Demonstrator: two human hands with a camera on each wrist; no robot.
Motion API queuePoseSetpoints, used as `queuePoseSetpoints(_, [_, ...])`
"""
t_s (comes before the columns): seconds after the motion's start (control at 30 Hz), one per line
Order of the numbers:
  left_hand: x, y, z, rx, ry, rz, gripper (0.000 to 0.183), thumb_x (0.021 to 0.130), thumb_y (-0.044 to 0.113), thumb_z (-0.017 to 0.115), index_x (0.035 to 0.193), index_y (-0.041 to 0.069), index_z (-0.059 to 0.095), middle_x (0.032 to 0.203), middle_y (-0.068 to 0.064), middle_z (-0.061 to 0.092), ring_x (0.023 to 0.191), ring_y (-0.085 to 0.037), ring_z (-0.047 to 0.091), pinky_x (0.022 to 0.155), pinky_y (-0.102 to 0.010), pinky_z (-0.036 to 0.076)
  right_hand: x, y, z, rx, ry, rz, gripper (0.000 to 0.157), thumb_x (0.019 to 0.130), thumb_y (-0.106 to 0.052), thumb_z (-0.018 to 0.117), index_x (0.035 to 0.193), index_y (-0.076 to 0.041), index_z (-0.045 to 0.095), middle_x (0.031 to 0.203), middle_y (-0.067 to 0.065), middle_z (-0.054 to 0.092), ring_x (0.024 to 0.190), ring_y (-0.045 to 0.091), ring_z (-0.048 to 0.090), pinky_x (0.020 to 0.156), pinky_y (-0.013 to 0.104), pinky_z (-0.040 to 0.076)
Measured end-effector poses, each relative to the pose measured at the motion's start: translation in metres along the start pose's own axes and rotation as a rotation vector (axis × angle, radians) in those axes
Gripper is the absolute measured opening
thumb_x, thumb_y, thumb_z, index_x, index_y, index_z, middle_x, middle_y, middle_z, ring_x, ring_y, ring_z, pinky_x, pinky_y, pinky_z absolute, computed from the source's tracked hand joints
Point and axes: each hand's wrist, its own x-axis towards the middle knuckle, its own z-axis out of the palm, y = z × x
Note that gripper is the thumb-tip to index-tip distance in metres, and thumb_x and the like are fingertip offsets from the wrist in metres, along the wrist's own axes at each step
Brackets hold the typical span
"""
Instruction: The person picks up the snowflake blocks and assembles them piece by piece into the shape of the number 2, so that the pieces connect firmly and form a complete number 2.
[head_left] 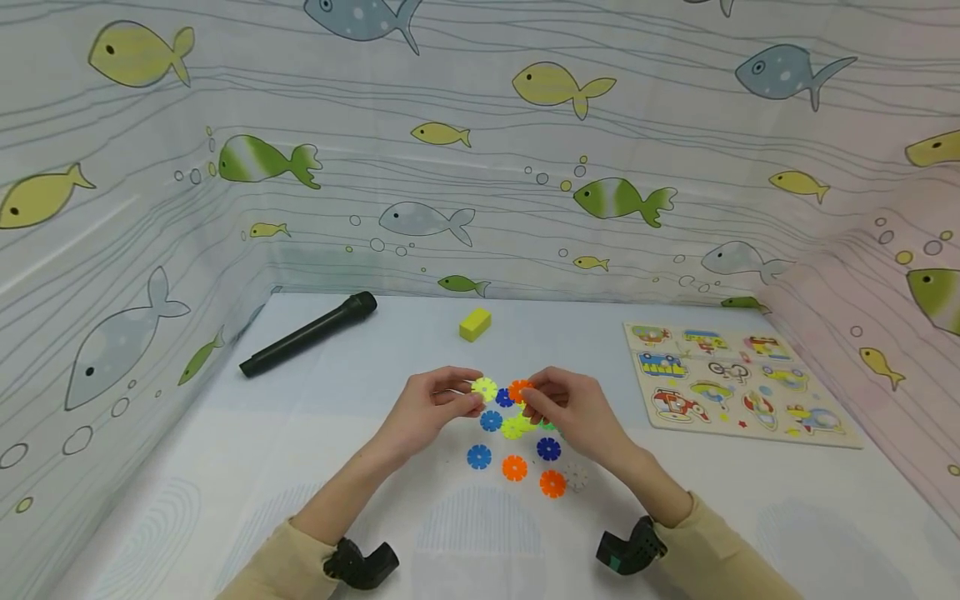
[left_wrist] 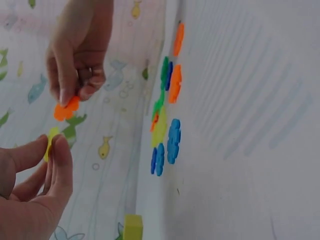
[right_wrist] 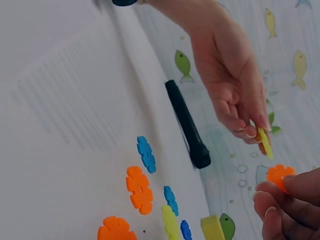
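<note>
Aloft in hands [head_left: 426, 407]: yellow disc [head_left: 485, 389], orange disc [head_left: 517, 390]

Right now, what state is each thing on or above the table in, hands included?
Left hand: pinching a yellow disc
Right hand: pinching an orange disc
Held discs: apart
Loose discs: lying on the table
Black stick: lying lengthwise
Yellow block: resting unheld
Picture board: flat, pictures up

On the desk [head_left: 577, 342], in front of you, lie the loose discs [head_left: 514, 468]. The block [head_left: 475, 325] is behind them, the tube [head_left: 309, 335] behind to their left, the board [head_left: 738, 385] to their right.
</note>
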Motion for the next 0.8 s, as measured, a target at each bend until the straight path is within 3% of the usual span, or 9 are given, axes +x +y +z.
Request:
queuePoseSetpoints(0.5, [0.0004,-0.0006,0.0029,-0.014,-0.034,0.030,0.040,0.096,0.019,0.067,0.131,0.002,0.060,0.106,-0.015,0.071,0.098,-0.035,0.072,0.092,-0.032,0.057,-0.0009,0.0012,0.0037,-0.025,-0.076,-0.019,0.012,0.099,-0.016,0.063,0.105,-0.007,0.068,0.081,0.001,0.071,0.071,0.013,0.067,0.070,0.029,0.060])
queuePoseSetpoints(0.8, [0.0004,-0.0007,0.0043,-0.029,-0.056,0.039,0.040,0.096,0.019,0.067,0.131,0.000,0.060,0.107,-0.020,0.071,0.098,-0.040,0.071,0.090,-0.032,0.058,0.0002,0.0025,0.0055,0.032,-0.128,-0.041,0.012,0.101,-0.014,0.059,0.106,-0.005,0.064,0.090,0.012,0.074,0.078,0.017,0.072,0.073,0.023,0.060])
